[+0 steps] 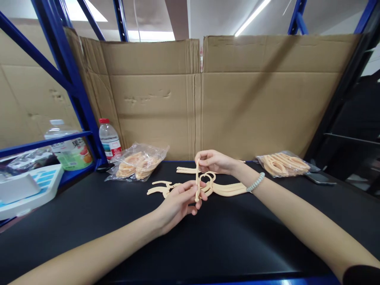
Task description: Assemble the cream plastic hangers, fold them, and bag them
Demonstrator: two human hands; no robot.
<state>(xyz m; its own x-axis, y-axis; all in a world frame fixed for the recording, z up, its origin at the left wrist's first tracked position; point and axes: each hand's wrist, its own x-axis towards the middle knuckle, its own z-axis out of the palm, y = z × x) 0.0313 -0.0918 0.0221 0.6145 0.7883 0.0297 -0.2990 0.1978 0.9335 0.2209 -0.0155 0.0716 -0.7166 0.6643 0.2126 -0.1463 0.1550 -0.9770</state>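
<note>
Black and matte, the tabletop [225, 237] runs the full width of the view, with brown cardboard sheets [231, 99] standing upright along its far edge inside a blue steel rack [74, 87]; at the far left a white and pale-blue device [29, 186] lies on a lower blue shelf, with a large clear bottle with a green and red label [69, 148] behind it; just right of the rack post stands a smaller water bottle with a red cap [109, 138]; beside it, on the tabletop, lies a crinkled clear bag [139, 162] holding peach-coloured plastic pieces; next, near the middle, a few loose peach pieces [162, 189] lie flat on the black surface; the left hand [178, 204] comes in from the lower left, its fingers curled and pinching the lower end of a thin peach strip [197, 180] held nearly upright; the right hand [215, 161], reaching in from the lower right with a pale beaded bracelet [255, 182] on its wrist, pinches the top end of the same strip between thumb and fingertips, so the strip spans the two hands just above the tabletop; under and just right of the hands lies a bundle of long peach strips with looped ends [228, 189], touching the tabletop; further right a second clear bag of peach rings [283, 164] rests near the cardboard, and a dark phone [320, 179] lies flat just beside it.
</note>
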